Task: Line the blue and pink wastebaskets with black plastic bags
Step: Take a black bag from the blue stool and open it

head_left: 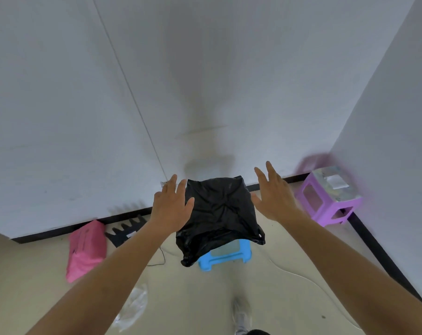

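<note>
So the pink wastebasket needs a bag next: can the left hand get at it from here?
Probably yes. The pink wastebasket lies tipped on the floor by the wall, left of the left hand, which is open and empty. Nothing lies between them, though it would mean reaching down.

You held both bare arms stretched forward and down, forearms angled slightly inward. Your left hand (170,205) was spread flat, palm down, fingers fanned and apart, thumb pointing inward. Your right hand (274,195) matched it, opened wide with fingers pointing up and away. Neither hand gripped anything. One shoe (240,316) showed below.
</note>
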`<state>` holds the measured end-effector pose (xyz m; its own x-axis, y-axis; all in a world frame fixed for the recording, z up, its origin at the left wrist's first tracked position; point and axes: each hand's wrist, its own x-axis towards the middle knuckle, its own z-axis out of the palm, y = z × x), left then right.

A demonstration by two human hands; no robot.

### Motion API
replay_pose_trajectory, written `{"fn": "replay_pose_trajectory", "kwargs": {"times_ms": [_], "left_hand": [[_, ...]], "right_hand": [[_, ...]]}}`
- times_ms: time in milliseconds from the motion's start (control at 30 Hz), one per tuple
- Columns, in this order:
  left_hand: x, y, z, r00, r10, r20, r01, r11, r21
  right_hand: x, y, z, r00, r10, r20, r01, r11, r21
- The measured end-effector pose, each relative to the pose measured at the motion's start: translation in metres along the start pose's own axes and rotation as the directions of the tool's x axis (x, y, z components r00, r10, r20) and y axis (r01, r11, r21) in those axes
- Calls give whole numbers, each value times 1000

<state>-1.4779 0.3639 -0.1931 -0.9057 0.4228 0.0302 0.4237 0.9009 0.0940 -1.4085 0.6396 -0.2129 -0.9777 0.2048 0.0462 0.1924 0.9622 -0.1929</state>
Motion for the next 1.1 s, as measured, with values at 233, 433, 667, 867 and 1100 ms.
{"fn": "replay_pose_trajectory", "kwargs": {"times_ms": [233,433,667,867,1100], "left_hand": [[104,-28,82,978,-142,151,153,986,-64],[108,-64,217,868,-288,404,351,932,-91],[95,-81,371,699,-482,529,611,786,-91],[101,-94,455,619,-588,521,725,683,-90],[140,-85,405,777,-579,249,630,715,-303]], "right_hand": [[123,15,79,981,19,195,-23,1000,18],[134,31,209,917,64,394,-77,997,18],[100,57,351,880,266,392,-263,963,-63],[93,74,425,934,164,319,-127,983,-134],[129,54,373,970,229,81,-240,958,158]]}}
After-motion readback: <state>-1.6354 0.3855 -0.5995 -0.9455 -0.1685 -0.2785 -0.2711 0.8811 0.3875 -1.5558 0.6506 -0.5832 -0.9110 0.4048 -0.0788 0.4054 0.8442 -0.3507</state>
